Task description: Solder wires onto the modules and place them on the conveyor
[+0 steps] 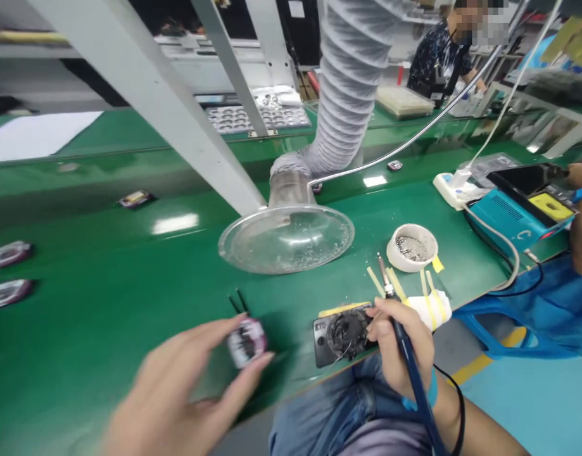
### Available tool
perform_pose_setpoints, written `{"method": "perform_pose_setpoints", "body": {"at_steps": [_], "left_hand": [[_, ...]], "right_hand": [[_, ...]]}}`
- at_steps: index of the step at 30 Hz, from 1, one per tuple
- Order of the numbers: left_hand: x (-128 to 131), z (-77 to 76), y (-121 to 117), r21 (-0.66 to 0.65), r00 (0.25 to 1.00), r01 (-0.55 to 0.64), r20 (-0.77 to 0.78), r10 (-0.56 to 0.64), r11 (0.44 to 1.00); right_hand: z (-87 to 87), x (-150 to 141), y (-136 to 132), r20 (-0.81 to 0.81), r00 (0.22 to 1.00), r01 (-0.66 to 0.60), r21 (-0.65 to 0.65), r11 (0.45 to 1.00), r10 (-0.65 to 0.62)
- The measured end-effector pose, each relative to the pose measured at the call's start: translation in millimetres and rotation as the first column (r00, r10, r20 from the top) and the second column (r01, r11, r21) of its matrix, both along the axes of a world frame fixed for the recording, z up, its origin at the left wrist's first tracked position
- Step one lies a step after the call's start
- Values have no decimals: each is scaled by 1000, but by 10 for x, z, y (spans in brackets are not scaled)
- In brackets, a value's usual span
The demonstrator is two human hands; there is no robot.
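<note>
Purple-rimmed part [247, 342]: over the near side of the green bench [95, 285], left of the black fixture [323, 347]. Left hand [177, 380] closed in a light pinch, forefinger and thumb on opposite edges; whether the part clears the bench, cannot tell. Two dark prongs [242, 300] show just beyond it, join hidden. Handling it well likely means gripping by the rim, face left uncovered, and setting it square before any tip comes near. Right hand [418, 329] wrapped pen-style round a soldering iron [407, 354], fingers beside the fixture, contact unclear. Iron points away, toward the white bowl [396, 256]; a sensible angle, presumably, if hot.
</note>
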State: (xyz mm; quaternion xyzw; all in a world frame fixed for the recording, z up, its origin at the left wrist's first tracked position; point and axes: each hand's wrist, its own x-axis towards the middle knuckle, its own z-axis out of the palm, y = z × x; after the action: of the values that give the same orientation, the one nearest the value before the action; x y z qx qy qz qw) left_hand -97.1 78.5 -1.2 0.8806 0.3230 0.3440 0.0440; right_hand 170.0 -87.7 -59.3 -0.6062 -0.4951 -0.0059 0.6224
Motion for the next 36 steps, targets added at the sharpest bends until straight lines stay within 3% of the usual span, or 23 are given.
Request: {"method": "perform_pose_setpoints", "body": {"at_steps": [3,6,11,19,22,26,30,33,36], "left_hand": [[381,-94,-235,4,989,146,-23,-146,989],[730,-74,-347,-83,969,240,-39,-244,967],[965,-51,-374,-170,938,311,-104,-331,935],[934,-164,-432,-242,934,294,-136,-332,925],[861,-180,-468,-222,952,271,-84,-296,937],[638,-218,-581,-135,984,180,41,-176,974],[413,-280,-717,-92,996,87,27,-85,992],[344,-325,-806,-84,998,61,-10,-62,995],[349,-347,-887,-109,994,103,-17,-106,989]], "right_hand": [[-3,18,3,-57,998,-24,6,1000,24],[16,28,18,-78,996,-31,12,999,32],[74,42,52,-32,999,-22,11,1000,22],[137,73,-70,-159,985,-78,-29,997,73],[169,190,-154,-53,998,33,-17,999,-34],[136,485,-195,185,950,232,126,964,-253],[95,721,-216,429,860,335,-68,940,-276],[115,705,-240,429,857,347,-70,935,-286],[139,558,-236,311,919,278,-74,958,-243]]}}
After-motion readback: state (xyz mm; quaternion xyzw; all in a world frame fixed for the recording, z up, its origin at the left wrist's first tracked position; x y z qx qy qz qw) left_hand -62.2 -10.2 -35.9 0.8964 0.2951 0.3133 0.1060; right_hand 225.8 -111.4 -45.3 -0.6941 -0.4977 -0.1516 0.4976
